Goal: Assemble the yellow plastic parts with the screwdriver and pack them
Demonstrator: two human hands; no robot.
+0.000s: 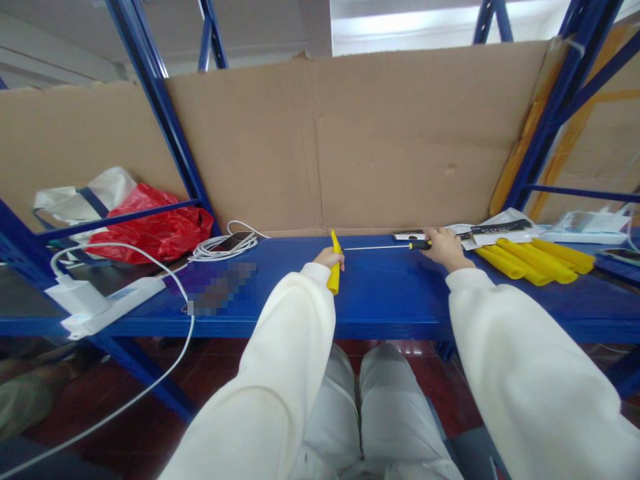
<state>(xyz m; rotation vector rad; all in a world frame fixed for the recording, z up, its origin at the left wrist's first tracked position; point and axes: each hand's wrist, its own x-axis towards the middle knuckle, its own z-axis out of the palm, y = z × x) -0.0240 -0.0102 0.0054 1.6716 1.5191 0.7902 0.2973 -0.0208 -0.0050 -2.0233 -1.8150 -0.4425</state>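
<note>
One yellow tube (333,279) is picked up; other tubes (530,261) are not.
Left fingers (325,257) wrap it; right fingers (434,235) hold a screwdriver (420,245).

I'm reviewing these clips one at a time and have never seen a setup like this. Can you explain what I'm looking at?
There is no robot here: a person works with two bare hands. The single picture comes from a camera worn on the head, looking forward and down, so the white sleeves reach away from you.

The left hand holds a yellow piece. The right hand holds a screwdriver by its handle, the thin shaft pointing toward the yellow piece; whether they touch is too small to tell.

On the blue tabletop, more yellow pieces lie to the right, and a coiled white cable and a power strip are on the left. A cardboard sheet stands behind.
</note>
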